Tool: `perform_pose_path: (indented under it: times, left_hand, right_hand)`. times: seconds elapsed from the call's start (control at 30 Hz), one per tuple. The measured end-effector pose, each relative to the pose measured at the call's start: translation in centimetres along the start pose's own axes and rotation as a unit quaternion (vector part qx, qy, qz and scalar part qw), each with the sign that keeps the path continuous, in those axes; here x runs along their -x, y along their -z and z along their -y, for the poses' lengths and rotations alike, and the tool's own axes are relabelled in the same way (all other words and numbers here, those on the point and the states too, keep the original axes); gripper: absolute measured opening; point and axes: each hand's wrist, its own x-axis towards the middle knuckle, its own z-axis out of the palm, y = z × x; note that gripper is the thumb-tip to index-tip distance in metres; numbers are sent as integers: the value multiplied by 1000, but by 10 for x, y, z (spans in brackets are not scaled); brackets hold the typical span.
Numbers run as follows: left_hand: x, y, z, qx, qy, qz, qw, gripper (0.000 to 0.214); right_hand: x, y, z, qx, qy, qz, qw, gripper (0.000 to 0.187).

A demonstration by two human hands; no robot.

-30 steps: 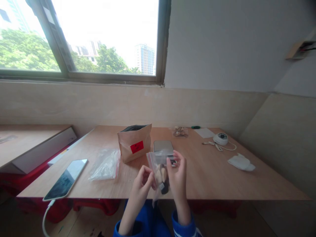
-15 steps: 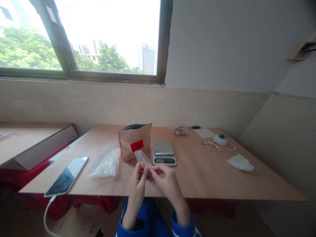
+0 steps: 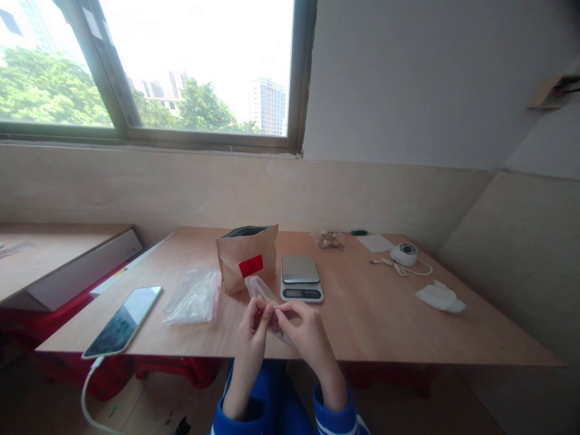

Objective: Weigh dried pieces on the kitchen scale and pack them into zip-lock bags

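Left hand (image 3: 250, 341) and right hand (image 3: 308, 341) together, pinching a clear plastic bag (image 3: 260, 289) between the fingers; kitchen scale (image 3: 301, 279) and kraft pouch (image 3: 246, 260) just beyond, on the bench (image 3: 371, 320).

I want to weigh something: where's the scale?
In the head view, the digital kitchen scale sits on the table, just right of the brown paper bag.

One camera, worn on the person's head, looks forward and down from above and behind the hands. The left hand (image 3: 251, 344) and right hand (image 3: 308, 338) appear close, low in the view, with the surface (image 3: 385, 320) spreading beyond them and a window (image 3: 194, 72) farther off.
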Motion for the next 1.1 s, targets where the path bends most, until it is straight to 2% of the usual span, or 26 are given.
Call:
perform_pose_path:
  times: [0.37,0.47,0.57,0.67,0.87,1.0,1.1]
  left_hand:
    - [2,-6,-12,-10,-18,14,1000,26]
    - [1,-3,-9,-6,-9,6,1000,28]
    - [2,0,-4,-19,2,-32,999,31]
    - [2,2,0,-26,5,-44,999,33]
    - [2,3,-4,-30,0,-30,999,36]
    - [2,4,-6,-73,13,-13,997,40]
    - [2,4,-7,-96,18,3,995,41]
  right_hand:
    - [-1,-5,-1,-40,-10,-61,997,15]
    - [-1,-4,-2,-32,5,-32,999,16]
    - [1,-4,-2,-32,15,17,999,16]
    - [2,-6,-2,-38,5,33,999,18]
    - [0,-10,-2,-28,0,12,1000,19]
    - [0,-12,-5,-82,-45,-42,995,19]
    - [0,-13,-7,-128,-74,-42,988,22]
